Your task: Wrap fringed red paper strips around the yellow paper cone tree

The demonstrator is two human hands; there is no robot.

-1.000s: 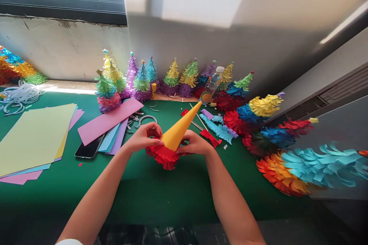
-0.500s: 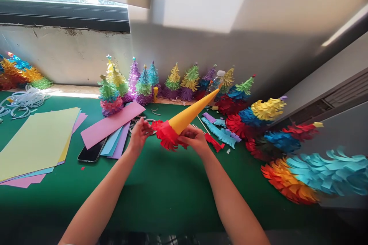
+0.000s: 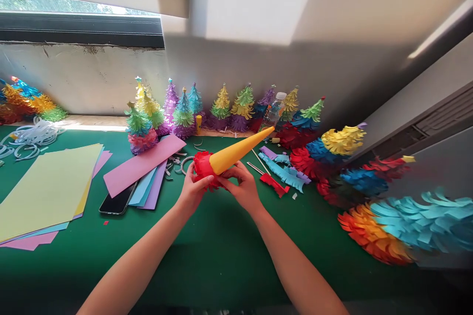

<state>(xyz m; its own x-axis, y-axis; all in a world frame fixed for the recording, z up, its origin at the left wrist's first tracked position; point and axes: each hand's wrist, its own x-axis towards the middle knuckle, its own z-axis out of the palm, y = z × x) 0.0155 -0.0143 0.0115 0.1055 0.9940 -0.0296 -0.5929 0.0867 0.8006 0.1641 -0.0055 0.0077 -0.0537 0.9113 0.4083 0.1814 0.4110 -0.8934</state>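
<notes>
A yellow paper cone (image 3: 236, 151) is held above the table, tilted with its tip pointing up and to the right. Fringed red paper (image 3: 203, 166) wraps round its wide base. My left hand (image 3: 194, 188) grips the base from the left, the thumb pressing on the red fringe. From the right, my right hand (image 3: 242, 184) pinches the lower edge of the cone near the red paper. Part of the fringe is hidden behind my fingers. Just right of my right hand lie a red paper scrap (image 3: 273, 185) and curled blue fringed strips (image 3: 286, 173).
Sheets of coloured paper (image 3: 44, 187) lie at the left. A pink strip (image 3: 144, 165) partly covers a phone (image 3: 117, 202). Fringed paper trees (image 3: 221, 106) line the back, with larger ones (image 3: 421, 221) at the right. A plastic bottle (image 3: 274, 108) stands among them.
My left hand has closed in on the red base, its thumb now pressed on the fringe. The cone has come slightly lower and to the left, its tip dipping a little.
</notes>
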